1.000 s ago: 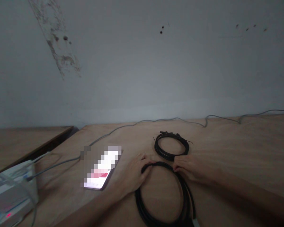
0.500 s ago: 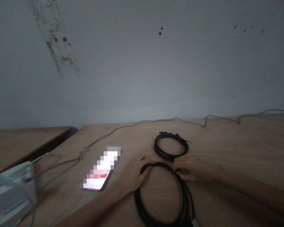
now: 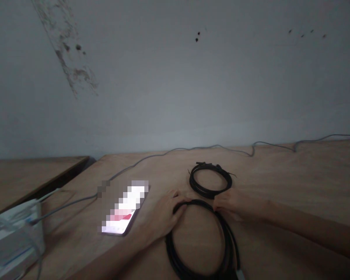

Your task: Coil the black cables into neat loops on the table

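A large coil of black cable (image 3: 228,249) lies on the wooden table in front of me, its near end cut off by the lower edge of the view. My left hand (image 3: 170,212) grips the coil at its upper left, thumb inside the ring and fingers over the outside. At the coil's upper right, my right hand (image 3: 231,204) is closed with its fingertips pinching the cable. Just beyond lies a smaller coil of black cable (image 3: 210,193), close to my right hand, with thin ends sticking out on both sides.
Left of my hands lies a phone (image 3: 121,225) with a lit, partly pixelated screen. A white box (image 3: 17,241) stands at the lower left. A thin grey cable (image 3: 146,158) runs from there along the wall (image 3: 175,85). A dark gap (image 3: 61,177) separates two tabletops.
The fingers of my right hand have closed in more tightly at the cable. My left hand and both coils stay almost where they were.
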`<state>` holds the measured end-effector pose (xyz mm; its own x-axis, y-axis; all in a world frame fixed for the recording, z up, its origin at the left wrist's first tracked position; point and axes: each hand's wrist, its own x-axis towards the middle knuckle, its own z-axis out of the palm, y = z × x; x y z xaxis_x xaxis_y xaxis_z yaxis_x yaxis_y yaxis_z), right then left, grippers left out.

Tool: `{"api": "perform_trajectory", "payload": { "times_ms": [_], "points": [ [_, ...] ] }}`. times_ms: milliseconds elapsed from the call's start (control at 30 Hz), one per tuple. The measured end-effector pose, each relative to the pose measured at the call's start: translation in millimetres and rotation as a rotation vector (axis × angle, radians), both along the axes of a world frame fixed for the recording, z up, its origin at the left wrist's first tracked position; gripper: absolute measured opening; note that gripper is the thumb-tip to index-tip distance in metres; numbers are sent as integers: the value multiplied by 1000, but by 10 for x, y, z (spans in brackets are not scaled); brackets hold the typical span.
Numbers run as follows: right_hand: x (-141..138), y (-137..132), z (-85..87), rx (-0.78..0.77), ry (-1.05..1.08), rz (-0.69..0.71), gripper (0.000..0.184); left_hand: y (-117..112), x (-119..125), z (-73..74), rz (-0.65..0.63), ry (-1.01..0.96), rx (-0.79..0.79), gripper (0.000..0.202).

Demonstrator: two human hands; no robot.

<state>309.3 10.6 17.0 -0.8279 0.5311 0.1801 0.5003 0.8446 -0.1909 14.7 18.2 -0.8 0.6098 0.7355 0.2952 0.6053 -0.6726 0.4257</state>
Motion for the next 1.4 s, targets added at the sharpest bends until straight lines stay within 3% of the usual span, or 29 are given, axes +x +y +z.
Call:
{"api": "perform_trajectory", "payload": {
  "times_ms": [200,333,467,633,733,800,900,1033,1133,1400],
  "points": [
    [78,26,-180,366,-24,187,29,23,4,-28,15,-3,11,28],
    [166,99,-273,418,-20,259,31,25,7,-33,28,15,4,29],
    [166,57,-212,225,73,110,26,20,1,-35,24,6,8,30],
    [31,-161,-87,-93,210,-253,16,11,12,-17,16,3,18,29],
    [-43,-206,-90,-209,215,-536,31,4,19,-10,25,-3,7,30],
    [-69,-179,-120,-272,209,-654,45,1,19,-11,30,-2,-1,30],
    [-89,-104,-164,-361,207,-666,50,0,16,-18,35,3,1,30],
    [-132,-27,-158,-430,169,-662,30,5,10,-28,32,2,7,30],
    [-183,-3,-102,-479,108,-637,18,6,6,-36,35,4,17,30],
    [-258,31,114,-497,24,-657,6,0,2,-43,35,-3,11,28]
  ]
}}
